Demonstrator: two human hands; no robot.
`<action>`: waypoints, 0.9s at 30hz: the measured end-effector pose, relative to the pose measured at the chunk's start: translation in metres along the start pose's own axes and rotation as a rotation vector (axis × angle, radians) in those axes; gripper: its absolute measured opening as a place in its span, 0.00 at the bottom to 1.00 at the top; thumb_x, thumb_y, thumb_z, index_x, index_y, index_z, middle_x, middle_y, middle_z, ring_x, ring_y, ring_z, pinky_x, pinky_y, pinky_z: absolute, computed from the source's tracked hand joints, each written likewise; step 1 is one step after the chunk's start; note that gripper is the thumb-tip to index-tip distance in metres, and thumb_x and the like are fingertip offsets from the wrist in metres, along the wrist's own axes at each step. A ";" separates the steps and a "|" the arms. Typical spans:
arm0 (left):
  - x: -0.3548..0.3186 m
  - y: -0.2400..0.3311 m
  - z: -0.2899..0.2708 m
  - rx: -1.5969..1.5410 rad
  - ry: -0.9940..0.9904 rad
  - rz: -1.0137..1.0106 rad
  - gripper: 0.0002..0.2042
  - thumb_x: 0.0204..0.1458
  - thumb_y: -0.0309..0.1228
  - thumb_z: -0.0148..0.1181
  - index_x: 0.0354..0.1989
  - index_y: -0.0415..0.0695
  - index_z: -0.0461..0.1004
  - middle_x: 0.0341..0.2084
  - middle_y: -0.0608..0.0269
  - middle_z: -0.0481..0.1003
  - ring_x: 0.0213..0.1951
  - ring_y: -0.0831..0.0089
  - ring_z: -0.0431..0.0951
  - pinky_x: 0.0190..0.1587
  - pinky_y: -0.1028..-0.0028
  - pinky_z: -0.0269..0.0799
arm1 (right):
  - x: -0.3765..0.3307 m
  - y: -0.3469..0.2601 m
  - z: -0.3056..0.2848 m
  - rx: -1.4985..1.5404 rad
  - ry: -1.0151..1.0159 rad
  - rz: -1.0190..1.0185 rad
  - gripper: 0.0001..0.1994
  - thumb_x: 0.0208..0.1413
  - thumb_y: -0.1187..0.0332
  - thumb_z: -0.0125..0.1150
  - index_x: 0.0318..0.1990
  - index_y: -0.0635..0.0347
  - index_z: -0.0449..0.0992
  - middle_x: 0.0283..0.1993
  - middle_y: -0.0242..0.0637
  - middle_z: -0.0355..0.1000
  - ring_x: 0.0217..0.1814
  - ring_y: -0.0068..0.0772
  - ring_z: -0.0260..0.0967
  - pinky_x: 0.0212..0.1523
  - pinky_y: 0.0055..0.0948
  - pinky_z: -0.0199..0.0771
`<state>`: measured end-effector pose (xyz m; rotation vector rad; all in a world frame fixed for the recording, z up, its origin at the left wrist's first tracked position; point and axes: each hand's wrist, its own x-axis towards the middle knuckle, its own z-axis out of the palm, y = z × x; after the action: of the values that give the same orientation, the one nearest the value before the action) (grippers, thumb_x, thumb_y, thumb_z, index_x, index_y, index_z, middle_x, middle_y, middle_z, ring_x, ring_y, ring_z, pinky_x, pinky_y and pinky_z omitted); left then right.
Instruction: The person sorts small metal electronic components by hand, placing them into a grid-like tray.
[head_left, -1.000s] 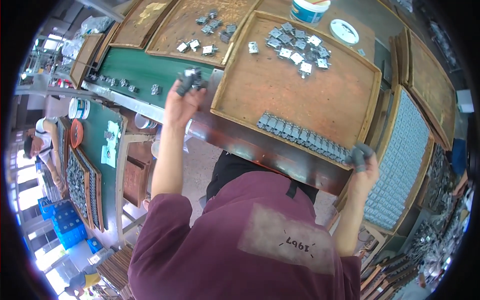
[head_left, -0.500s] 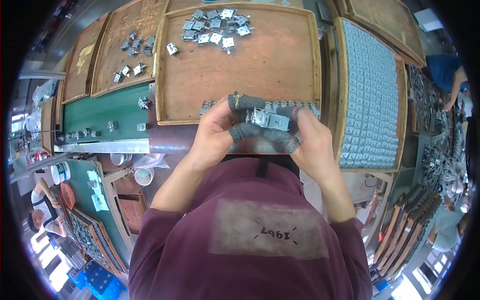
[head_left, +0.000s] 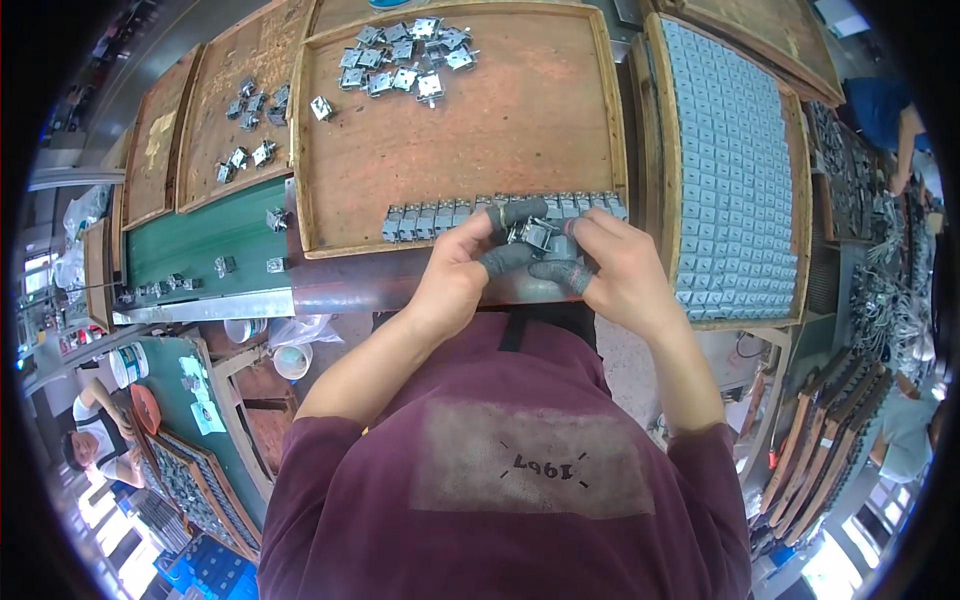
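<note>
Grey finger covers sit on the fingertips of both hands. My left hand (head_left: 466,265) is closed, its thumb and fingers pinching a small shiny metal mechanism (head_left: 537,234). Against its right side is a flat grey metal housing (head_left: 561,247), gripped by my closed right hand (head_left: 625,268). Fingers hide much of both pieces, and I cannot tell how far they fit together. Just beyond the hands, a row of grey metal units (head_left: 420,221) lines the near edge of a shallow wooden tray (head_left: 460,145). Loose metal mechanisms (head_left: 404,77) lie scattered at its far end.
On the right stands a tray packed with grey housings (head_left: 735,170). A green bench (head_left: 165,240) on the left carries a few mechanisms, with another wooden tray (head_left: 230,110) behind. Below are a white bucket (head_left: 292,361) and stacked trays (head_left: 815,465). Co-workers (head_left: 95,450) appear at the sides.
Both hands have shifted slightly right relative to the tray, and the mechanism has tilted between the fingers. More of the row of units shows left of my hands.
</note>
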<state>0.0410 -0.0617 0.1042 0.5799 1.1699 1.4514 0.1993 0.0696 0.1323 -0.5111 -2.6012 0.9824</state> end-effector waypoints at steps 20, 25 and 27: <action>-0.001 -0.002 0.007 0.288 0.057 0.128 0.30 0.50 0.16 0.56 0.65 0.35 0.60 0.62 0.54 0.62 0.55 0.65 0.70 0.60 0.70 0.63 | 0.005 -0.006 0.032 -0.273 0.290 -0.078 0.15 0.37 0.77 0.67 0.37 0.67 0.74 0.34 0.45 0.70 0.36 0.48 0.72 0.34 0.39 0.74; 0.009 -0.014 -0.005 1.021 0.159 0.660 0.37 0.35 0.24 0.68 0.60 0.34 0.65 0.52 0.44 0.67 0.46 0.46 0.72 0.49 0.60 0.71 | 0.000 -0.017 0.037 -0.035 0.205 0.093 0.18 0.43 0.69 0.69 0.41 0.67 0.72 0.36 0.48 0.71 0.38 0.52 0.72 0.37 0.42 0.73; 0.013 -0.011 -0.005 0.956 0.137 0.702 0.35 0.34 0.29 0.72 0.56 0.35 0.69 0.43 0.47 0.73 0.45 0.48 0.75 0.46 0.61 0.73 | 0.002 -0.015 0.027 0.059 0.121 0.180 0.20 0.45 0.63 0.70 0.41 0.67 0.72 0.36 0.49 0.71 0.39 0.53 0.72 0.37 0.41 0.72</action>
<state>0.0382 -0.0532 0.0890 1.6977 1.8801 1.4255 0.1835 0.0447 0.1237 -0.7754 -2.4445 1.0451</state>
